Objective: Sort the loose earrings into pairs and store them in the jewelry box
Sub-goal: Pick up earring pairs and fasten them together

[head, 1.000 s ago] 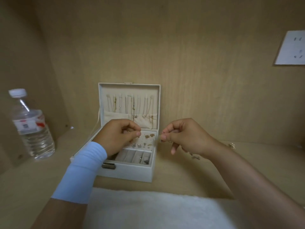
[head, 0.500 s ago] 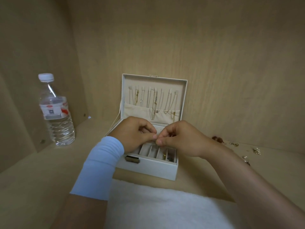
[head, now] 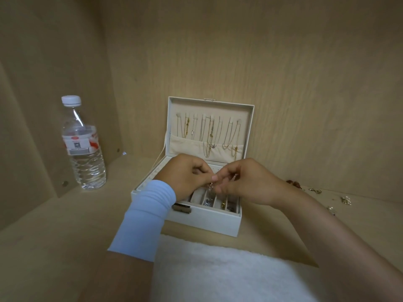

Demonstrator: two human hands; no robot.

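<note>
One small earring (head: 211, 185) is pinched between the fingertips of the left hand (head: 187, 177) and right hand (head: 244, 182), above the open jewelry box (head: 205, 219); its shape is unclear. Loose earrings (head: 345, 200) lie right, some hidden behind the forearm.

Both hands, the left hand (head: 185, 176) and the right hand (head: 246, 182), cover the jewelry box (head: 205, 219) tray at frame centre. The pinched earring (head: 211, 185) is too small to identify (likewise the loose earrings (head: 345, 200), right edge).
</note>
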